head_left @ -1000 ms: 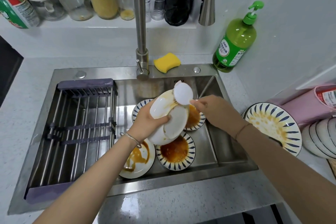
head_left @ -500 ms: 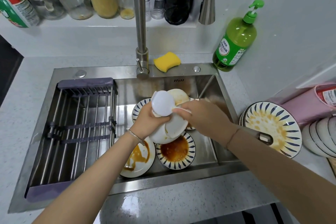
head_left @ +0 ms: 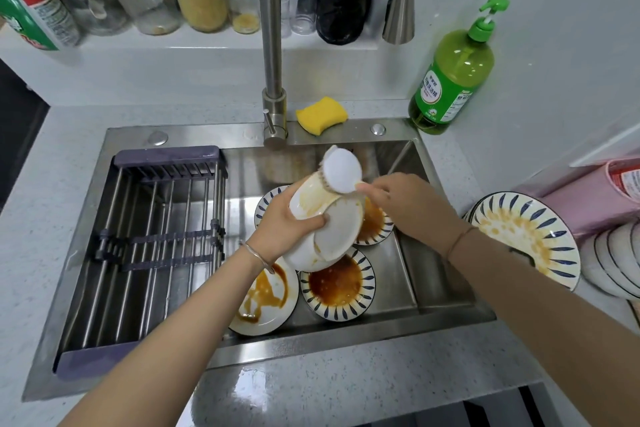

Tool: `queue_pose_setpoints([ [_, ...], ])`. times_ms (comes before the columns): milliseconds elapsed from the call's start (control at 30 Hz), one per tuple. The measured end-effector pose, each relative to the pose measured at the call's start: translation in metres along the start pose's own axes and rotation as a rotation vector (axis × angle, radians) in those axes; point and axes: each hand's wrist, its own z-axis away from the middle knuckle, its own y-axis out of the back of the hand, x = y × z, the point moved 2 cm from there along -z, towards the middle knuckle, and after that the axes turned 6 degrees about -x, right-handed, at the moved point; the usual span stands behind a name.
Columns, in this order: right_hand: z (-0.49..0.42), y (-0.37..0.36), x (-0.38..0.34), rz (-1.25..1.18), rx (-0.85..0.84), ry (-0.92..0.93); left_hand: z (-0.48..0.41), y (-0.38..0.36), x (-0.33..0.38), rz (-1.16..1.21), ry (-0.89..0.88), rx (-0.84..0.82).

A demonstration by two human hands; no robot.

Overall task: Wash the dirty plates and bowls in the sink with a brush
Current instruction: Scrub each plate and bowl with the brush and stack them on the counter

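Note:
My left hand (head_left: 282, 224) grips a white bowl (head_left: 313, 199) smeared with orange sauce, held tilted over the sink (head_left: 446, 291) together with a second white dish (head_left: 337, 232) under it. My right hand (head_left: 408, 204) pinches the handle of a white round brush (head_left: 341, 172), whose bristles press on the bowl's upper rim. Below lie a blue-striped bowl (head_left: 337, 284) full of brown sauce, a white stained plate (head_left: 265, 295) and another striped dish (head_left: 375, 222), partly hidden by my hands.
A purple-framed drying rack (head_left: 145, 243) fills the sink's left half. The tap (head_left: 273, 80) stands behind, with a yellow sponge (head_left: 322, 114) and green soap bottle (head_left: 450, 73) beside it. Dirty striped plates (head_left: 526, 239) and white bowls (head_left: 613, 263) are stacked on the right counter.
The brush has swept from the bowl's left side up to its far right rim. My right hand moved right and away from me; the left hand keeps the bowl tilted.

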Motion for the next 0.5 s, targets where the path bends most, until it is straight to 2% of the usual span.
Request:
queue_pose_setpoints([
  [100,-0.005,0.003,0.016,-0.028,0.101,0.023,0.0,0.005,0.0,0.009,-0.004,0.012],
  [233,-0.001,-0.006,-0.005,-0.065,0.094,0.141,-0.001,0.002,-0.003,0.077,0.025,0.005],
  [333,-0.009,-0.003,0.018,-0.215,0.075,-0.011,0.0,0.008,-0.007,0.128,0.04,0.022],
  [433,0.001,-0.016,0.047,-0.373,-0.07,-0.225,0.002,0.018,-0.011,0.228,0.084,0.052],
  [500,0.009,-0.023,0.048,-0.495,-0.148,-0.283,0.002,0.02,-0.013,0.277,0.106,0.061],
])
